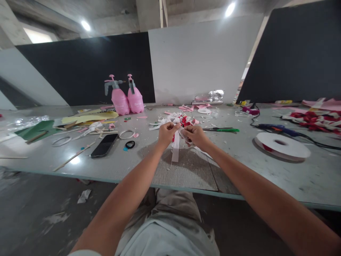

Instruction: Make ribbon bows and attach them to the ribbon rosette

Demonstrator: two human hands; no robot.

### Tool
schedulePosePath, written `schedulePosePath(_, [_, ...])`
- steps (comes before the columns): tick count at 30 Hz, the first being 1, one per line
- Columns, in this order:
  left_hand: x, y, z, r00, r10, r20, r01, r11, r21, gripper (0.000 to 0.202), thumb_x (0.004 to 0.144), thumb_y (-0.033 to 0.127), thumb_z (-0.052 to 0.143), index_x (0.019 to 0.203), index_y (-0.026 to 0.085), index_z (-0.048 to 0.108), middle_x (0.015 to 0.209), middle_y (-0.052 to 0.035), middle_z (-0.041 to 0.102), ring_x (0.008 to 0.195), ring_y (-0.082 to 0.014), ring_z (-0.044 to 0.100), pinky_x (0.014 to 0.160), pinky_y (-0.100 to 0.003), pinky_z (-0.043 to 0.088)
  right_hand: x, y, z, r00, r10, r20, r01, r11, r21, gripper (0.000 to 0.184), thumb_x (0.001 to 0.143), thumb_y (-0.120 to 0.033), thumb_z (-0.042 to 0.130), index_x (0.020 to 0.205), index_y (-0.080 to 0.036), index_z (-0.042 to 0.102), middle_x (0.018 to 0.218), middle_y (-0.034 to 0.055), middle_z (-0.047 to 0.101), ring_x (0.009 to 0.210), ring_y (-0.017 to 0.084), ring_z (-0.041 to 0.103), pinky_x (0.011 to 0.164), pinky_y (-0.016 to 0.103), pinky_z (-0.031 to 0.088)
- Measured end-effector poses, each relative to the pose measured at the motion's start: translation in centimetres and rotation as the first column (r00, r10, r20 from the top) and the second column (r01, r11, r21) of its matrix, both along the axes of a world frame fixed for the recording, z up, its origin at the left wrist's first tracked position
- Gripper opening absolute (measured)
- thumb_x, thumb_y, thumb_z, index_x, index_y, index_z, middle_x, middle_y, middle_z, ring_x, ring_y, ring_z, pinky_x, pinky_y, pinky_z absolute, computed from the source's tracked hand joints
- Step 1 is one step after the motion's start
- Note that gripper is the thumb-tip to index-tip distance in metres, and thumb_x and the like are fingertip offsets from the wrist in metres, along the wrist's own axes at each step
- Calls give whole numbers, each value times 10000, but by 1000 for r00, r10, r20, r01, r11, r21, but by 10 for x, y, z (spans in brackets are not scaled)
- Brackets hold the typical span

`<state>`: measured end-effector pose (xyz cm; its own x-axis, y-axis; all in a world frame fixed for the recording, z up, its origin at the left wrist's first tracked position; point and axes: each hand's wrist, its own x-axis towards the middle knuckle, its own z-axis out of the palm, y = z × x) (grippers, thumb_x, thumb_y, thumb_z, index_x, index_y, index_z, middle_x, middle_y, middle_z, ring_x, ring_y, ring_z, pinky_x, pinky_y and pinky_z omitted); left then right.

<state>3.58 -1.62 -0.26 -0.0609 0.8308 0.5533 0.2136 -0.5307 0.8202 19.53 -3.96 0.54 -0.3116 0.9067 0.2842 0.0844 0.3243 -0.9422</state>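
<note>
Both hands meet above the near middle of the table, with fingers closed on a white ribbon (175, 149). My left hand (167, 133) pinches it from the left, and one flat end hangs down below the fingers. My right hand (195, 136) grips it from the other side, fingers curled. Some red shows between the hands. Just behind them lies a heap of white and red ribbon pieces (173, 118). Green-handled scissors (227, 130) rest right of my right hand. How the ribbon runs inside my fingers is hidden.
Two pink spray bottles (121, 101) stand at the back left. A phone (104, 145), rings and sticks lie to the left. On the right are a large white ribbon roll (282, 145), a blue glue gun (278, 129) with its cord, and a red-and-white ribbon pile (317, 120).
</note>
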Motion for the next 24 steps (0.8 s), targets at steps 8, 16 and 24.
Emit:
schedulePosePath(8, [-4, -16, 13, 970, -1, -243, 65, 965, 255, 178, 858, 371, 578, 856, 201, 630, 762, -14, 582, 630, -119, 468, 652, -253, 382, 3, 4, 0, 998, -48, -36, 46, 998, -39, 369, 724, -531, 675, 739, -166, 627, 522, -21, 539, 402, 86, 458, 358, 219, 404])
schedulePosePath(16, [-15, -13, 19, 778, 132, -615, 122, 927, 353, 206, 870, 373, 590, 935, 244, 737, 913, -60, 701, 869, -188, 604, 839, -327, 360, 6, 7, -1, 968, -173, 180, 144, 976, 166, 295, 778, -421, 575, 783, -152, 694, 527, -23, 506, 452, 85, 388, 417, 221, 292])
schedulePosePath(24, [-8, -10, 12, 573, 374, -729, 71, 864, 499, 158, 849, 267, 578, 866, 242, 733, 892, -42, 705, 840, -195, 595, 859, -390, 295, 7, 6, -1, 862, -302, 408, 136, 912, 387, 252, 808, -306, 510, 684, -158, 672, 533, -4, 527, 538, 118, 438, 513, 249, 275])
